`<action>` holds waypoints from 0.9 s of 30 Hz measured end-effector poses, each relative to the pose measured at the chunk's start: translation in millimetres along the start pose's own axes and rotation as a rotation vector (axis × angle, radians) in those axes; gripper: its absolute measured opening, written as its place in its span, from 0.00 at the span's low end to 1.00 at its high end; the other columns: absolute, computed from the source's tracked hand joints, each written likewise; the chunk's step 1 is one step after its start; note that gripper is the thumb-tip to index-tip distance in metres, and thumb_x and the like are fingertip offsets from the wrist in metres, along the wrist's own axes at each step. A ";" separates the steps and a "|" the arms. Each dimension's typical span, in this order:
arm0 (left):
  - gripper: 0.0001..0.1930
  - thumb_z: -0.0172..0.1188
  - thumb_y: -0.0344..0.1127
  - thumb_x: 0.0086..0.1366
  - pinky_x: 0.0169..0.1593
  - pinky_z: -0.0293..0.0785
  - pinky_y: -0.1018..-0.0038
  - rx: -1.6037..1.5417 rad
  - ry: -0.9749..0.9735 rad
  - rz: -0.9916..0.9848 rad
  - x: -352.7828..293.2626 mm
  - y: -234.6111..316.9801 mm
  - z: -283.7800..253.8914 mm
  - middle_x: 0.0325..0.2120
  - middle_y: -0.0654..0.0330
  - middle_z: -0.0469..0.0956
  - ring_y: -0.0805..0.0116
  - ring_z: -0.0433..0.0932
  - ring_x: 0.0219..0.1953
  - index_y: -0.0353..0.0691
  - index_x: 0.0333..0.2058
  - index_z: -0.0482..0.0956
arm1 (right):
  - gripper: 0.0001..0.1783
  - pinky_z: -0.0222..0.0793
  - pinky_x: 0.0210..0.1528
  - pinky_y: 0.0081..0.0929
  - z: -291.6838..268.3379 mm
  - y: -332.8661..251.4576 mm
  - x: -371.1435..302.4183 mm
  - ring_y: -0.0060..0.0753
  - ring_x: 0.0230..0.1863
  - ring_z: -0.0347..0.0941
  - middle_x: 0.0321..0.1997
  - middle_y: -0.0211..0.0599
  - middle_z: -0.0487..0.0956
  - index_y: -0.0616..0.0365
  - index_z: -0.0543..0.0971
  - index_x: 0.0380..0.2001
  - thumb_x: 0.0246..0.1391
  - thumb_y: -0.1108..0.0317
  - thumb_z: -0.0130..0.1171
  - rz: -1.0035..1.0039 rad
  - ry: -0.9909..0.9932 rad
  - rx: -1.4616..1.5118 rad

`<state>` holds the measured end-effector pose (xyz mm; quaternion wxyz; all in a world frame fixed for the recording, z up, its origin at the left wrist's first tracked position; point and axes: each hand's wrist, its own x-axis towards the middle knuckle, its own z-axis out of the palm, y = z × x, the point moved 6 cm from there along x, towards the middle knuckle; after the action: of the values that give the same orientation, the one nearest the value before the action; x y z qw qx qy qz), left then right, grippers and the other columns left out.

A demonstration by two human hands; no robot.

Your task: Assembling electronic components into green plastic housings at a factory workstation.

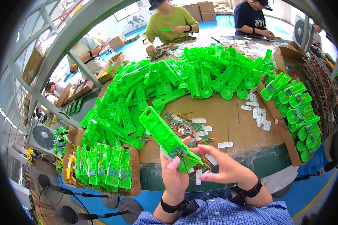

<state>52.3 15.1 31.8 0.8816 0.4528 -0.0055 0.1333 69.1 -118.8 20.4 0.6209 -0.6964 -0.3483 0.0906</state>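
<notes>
My left hand [175,182] is closed round the lower part of a long green plastic housing [158,128], tilted with its hollow side up. A small circuit board [175,151] sits inside it, and thin red and yellow wires trail from its lower end. Just to the right, my right hand [231,168] hovers by those wires with thumb and fingers apart; whether a fingertip touches a wire I cannot tell. Beyond the housing lies a tangle of wired circuit boards [182,125], with white oval plastic pieces [225,144] beside it.
A big heap of green housings [191,75] arcs across the table's far side. Cardboard boxes of wired housings stand left [135,168] and right [294,150]. More white pieces [262,117] lie at right. Fans [67,213] stand at lower left; several people work beyond.
</notes>
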 end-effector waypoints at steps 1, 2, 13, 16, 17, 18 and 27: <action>0.27 0.47 0.37 0.56 0.39 0.75 0.66 -0.067 -0.033 0.011 1.7 -0.1 -1.3 0.48 0.47 0.65 0.57 0.73 0.41 0.35 0.53 0.54 | 0.36 0.59 0.52 0.30 9.0 6.9 -1.5 0.37 0.52 0.65 0.47 0.46 0.70 0.61 0.58 0.54 0.45 0.63 0.61 0.073 -0.074 0.042; 0.26 0.48 0.37 0.56 0.41 0.74 0.65 -0.134 -0.066 0.020 2.5 0.9 -0.6 0.47 0.48 0.65 0.58 0.72 0.40 0.35 0.52 0.55 | 0.33 0.62 0.50 0.28 16.1 12.3 -3.7 0.35 0.48 0.69 0.42 0.44 0.74 0.61 0.58 0.54 0.46 0.66 0.60 0.147 -0.149 0.083; 0.18 0.40 0.41 0.55 0.37 0.66 0.68 -0.384 0.099 0.003 15.4 3.1 -17.0 0.35 0.55 0.65 0.63 0.67 0.33 0.35 0.41 0.65 | 0.14 0.69 0.34 0.18 -16.5 -30.9 -22.4 0.26 0.32 0.76 0.31 0.37 0.79 0.60 0.75 0.37 0.44 0.72 0.61 0.049 0.283 0.029; 0.19 0.40 0.39 0.53 0.37 0.67 0.67 -0.327 0.128 -0.016 13.0 -4.1 -19.9 0.36 0.55 0.66 0.63 0.68 0.32 0.36 0.43 0.64 | 0.13 0.69 0.34 0.19 -26.2 -31.9 -24.1 0.26 0.33 0.76 0.31 0.39 0.78 0.58 0.77 0.33 0.40 0.72 0.64 -0.020 0.382 0.090; 0.20 0.40 0.39 0.53 0.36 0.67 0.66 -0.294 0.130 -0.036 12.3 -7.7 -22.6 0.36 0.55 0.66 0.63 0.68 0.32 0.37 0.44 0.63 | 0.12 0.69 0.35 0.20 -30.1 -39.5 -24.3 0.27 0.34 0.75 0.31 0.39 0.78 0.58 0.77 0.32 0.40 0.72 0.64 -0.128 0.404 -0.006; 0.20 0.40 0.39 0.53 0.36 0.67 0.66 -0.294 0.128 -0.038 11.5 -10.1 -24.8 0.36 0.55 0.66 0.63 0.68 0.32 0.37 0.44 0.63 | 0.11 0.69 0.35 0.21 -31.9 -47.2 -24.4 0.29 0.35 0.75 0.31 0.40 0.78 0.57 0.78 0.31 0.39 0.72 0.64 -0.237 0.423 -0.102; 0.26 0.42 0.37 0.52 0.38 0.70 0.63 -0.190 -0.115 -0.108 -0.7 -19.6 -0.5 0.38 0.53 0.65 0.60 0.71 0.33 0.42 0.52 0.53 | 0.21 0.67 0.40 0.24 -27.9 -69.4 -18.0 0.28 0.39 0.71 0.38 0.40 0.74 0.61 0.69 0.46 0.47 0.72 0.59 -0.226 0.317 0.352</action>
<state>56.3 4.5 15.8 0.9246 0.3739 -0.0441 0.0581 45.5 -152.8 85.3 0.7856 -0.5397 -0.3011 -0.0302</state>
